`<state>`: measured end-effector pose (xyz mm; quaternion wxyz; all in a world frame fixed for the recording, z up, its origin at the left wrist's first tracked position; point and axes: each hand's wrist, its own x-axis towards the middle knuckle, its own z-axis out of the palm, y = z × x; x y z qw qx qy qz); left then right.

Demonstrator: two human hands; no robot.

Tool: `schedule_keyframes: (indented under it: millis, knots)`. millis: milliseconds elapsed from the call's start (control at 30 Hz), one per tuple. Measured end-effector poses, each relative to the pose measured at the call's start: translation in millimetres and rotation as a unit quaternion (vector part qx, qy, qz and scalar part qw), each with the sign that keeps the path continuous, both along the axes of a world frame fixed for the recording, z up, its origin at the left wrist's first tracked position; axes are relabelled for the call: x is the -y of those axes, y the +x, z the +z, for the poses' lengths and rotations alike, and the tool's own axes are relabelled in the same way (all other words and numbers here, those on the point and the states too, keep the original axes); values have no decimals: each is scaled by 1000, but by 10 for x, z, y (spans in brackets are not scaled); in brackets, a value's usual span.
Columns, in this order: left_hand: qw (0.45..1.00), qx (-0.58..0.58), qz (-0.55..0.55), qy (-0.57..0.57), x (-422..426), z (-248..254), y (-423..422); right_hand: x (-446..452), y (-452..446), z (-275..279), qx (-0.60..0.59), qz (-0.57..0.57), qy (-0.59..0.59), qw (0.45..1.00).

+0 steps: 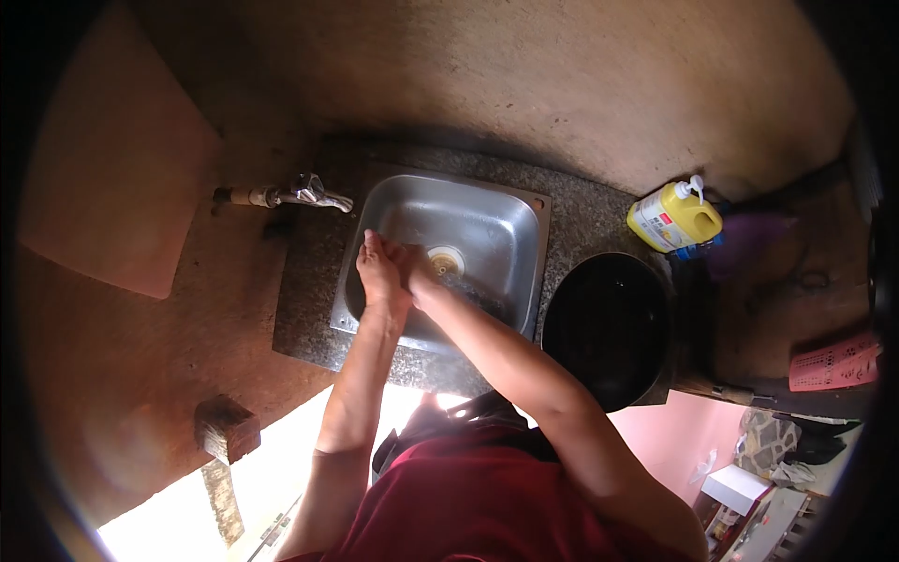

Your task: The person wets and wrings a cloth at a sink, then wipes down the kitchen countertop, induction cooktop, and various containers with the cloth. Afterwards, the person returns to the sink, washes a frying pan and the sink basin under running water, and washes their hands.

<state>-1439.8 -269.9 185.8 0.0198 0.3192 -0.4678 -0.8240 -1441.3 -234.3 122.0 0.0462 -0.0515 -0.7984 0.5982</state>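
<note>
Both hands are together over the left part of a steel sink (478, 220), just left of its drain. My left hand (378, 270) has its fingers pointing up toward the faucet side, with the thumb side seen. My right hand (418, 272) lies against it, palm to palm or overlapping, and its fingers are partly hidden behind the left hand. No object shows between them. A metal faucet (314, 194) reaches over the sink's left edge, above and left of my hands.
A large black pan (607, 330) sits right of the sink on the speckled counter (585, 211). Behind it stands a yellow pump bottle (672, 217). A pink plastic basket (833, 363) is at far right. A wooden block (228, 428) juts out at lower left.
</note>
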Motion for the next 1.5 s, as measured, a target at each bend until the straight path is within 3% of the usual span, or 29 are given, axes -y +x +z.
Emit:
schedule_keyframes:
  millis: [33, 100, 167, 267, 300, 400, 433, 500, 533, 567, 667, 700, 733, 800, 900, 1033, 1200, 1367, 1467, 1500]
  knots:
    - [988, -49, -94, 116, 218, -191, -41, -156, 50, 146, 141, 92, -438, 883]
    - [897, -156, -243, 336, 434, -480, -122, -233, 22, 50, 76, 168, -430, 884]
    - [734, -263, -343, 525, 415, -456, -223, -288, -35, 218, -12, 227, -388, 893]
    - [920, -155, -154, 325, 146, 34, 22, -100, -109, 412, -62, -1, -385, 921]
    - [923, -163, -154, 314, 99, 118, 80, -60, -133, 403, -52, -79, -313, 945]
    - [960, -166, -213, 77, 83, 38, 61, -206, -139, 280, 41, -42, -376, 925]
    - [978, -104, -161, 79, 43, 45, 54, -243, -95, 523, 105, -9, -462, 881]
    - [986, -54, -141, 71, 109, -95, 21, -242, -63, 307, 18, 46, -260, 964]
    - [989, -29, -132, 68, 133, -177, 6, -299, -37, 400, -45, 108, -65, 991]
    - [988, -38, -106, 108, 148, -201, -3, -355, -12, 501, -128, 135, 126, 974]
    - [955, -30, -130, 264, 295, -142, -45, -440, -85, 787, -152, 258, 254, 920]
    - [939, -27, -139, 314, 360, -123, -68, -485, -196, 703, -288, 232, 246, 896]
    - [922, -50, -179, 339, 443, -129, -105, -488, -199, 959, -267, 207, 266, 903]
    - [881, -93, -257, 386, 577, -162, -158, -385, -235, 1320, -169, 143, 92, 971]
    - [872, -115, -227, 418, 535, 89, -234, -164, -456, 1704, -317, 78, 214, 921]
    - [883, -140, -232, 383, 528, 137, -296, 79, -618, 1827, -310, 84, 328, 888]
    - [862, -138, -238, 426, 544, 48, -356, 36, -799, 1770, -335, 168, 295, 879]
    - [894, -30, -216, 392, 512, 92, -437, -126, -933, 1891, -288, 294, 278, 868]
    - [882, -132, -252, 376, 399, 106, -513, -199, -872, 1705, -338, 223, 206, 891]
    - [889, -133, -231, 372, 389, 14, -554, -190, -873, 1424, -226, 209, 82, 948]
